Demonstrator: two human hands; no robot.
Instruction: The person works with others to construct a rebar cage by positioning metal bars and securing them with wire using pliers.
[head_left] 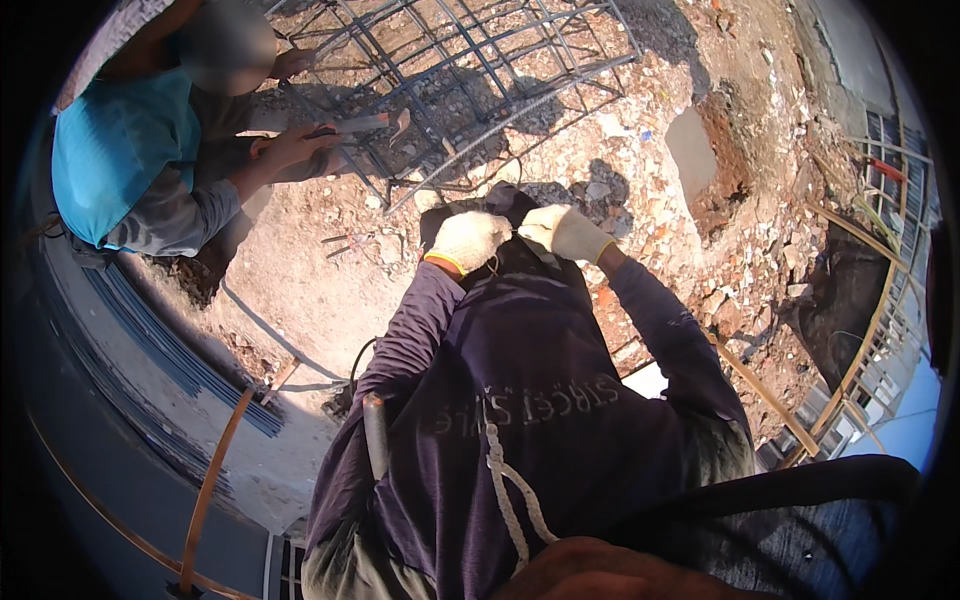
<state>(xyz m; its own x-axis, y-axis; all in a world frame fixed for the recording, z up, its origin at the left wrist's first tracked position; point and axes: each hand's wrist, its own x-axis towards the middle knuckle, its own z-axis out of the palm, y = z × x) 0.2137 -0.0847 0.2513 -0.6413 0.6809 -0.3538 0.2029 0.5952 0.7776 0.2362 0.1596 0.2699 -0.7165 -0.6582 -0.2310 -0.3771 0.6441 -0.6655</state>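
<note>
The gloved left hand (470, 241), curled closed, and the gloved right hand (566, 233), fingertips pinched, grip a thin strand (516, 231) between them above the lap (520, 288), with a rebar cage (478, 140) beyond and a co-worker (125, 150) far left.

- Left work glove (472, 239) and right work glove (567, 233): off-white, yellow edging at the 2 cuffs
- Hooded sweatshirt (545, 345): dark purple, pale lettering across its front
- Drawstring (497, 459): cream, braided
- Rebar cage (479, 142): blue-grey bars in a crisscross grid
- Co-worker's top (120, 150): bright turquoise; sleeve (180, 217) below: grey
- Rubble ground (310, 265): sandy tan, speckled with white and brick-red
- Wooden batten (213, 482): orange-brown
- Stacked rods (185, 348): steel blue
</note>
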